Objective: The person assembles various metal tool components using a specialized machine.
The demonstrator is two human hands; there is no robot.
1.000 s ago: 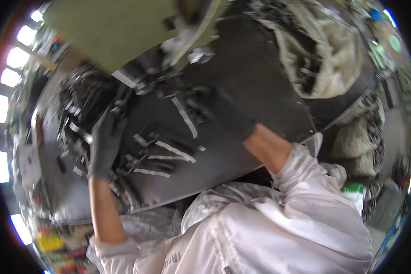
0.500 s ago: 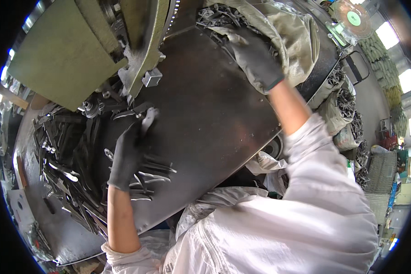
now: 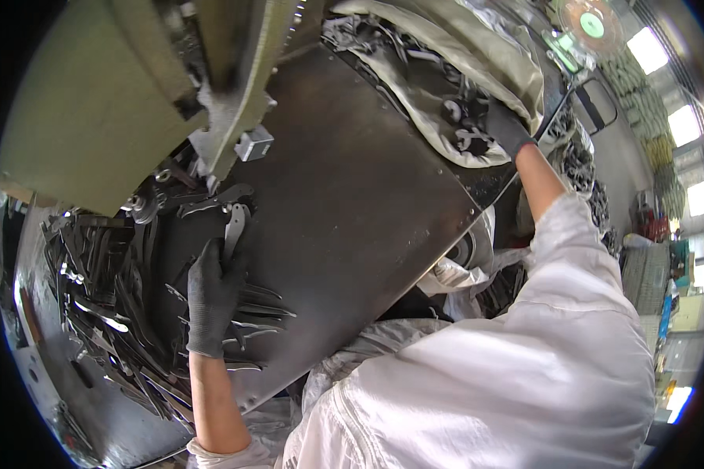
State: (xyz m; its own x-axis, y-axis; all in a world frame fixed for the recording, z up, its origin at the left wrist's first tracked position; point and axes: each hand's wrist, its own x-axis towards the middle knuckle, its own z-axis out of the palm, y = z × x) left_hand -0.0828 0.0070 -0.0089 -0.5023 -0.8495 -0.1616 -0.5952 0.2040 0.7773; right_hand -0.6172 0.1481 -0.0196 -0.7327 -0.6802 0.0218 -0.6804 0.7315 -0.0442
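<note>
A flat, narrow metal blank (image 3: 233, 227), pale grey with a curved outline, lies upright along the dark steel counter (image 3: 352, 203) near its left side. A heap of darker, ring-ended metal parts (image 3: 454, 117) fills the open sack at the counter's far right edge.

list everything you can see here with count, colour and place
dark steel work table: one, brown-black, centre
flat grey metal blades: many, too many to count, piled at left, some under the left hand
single grey metal blade: one, at the left fingers
olive-green machine body: one, upper left
pale woven sack: one, beige, upper right, open
dark metal parts in the sack: many, black-grey
white coat sleeve: one, lower right
left hand: black glove, holding the single blade
right hand: black glove, reaching into the sack
</note>
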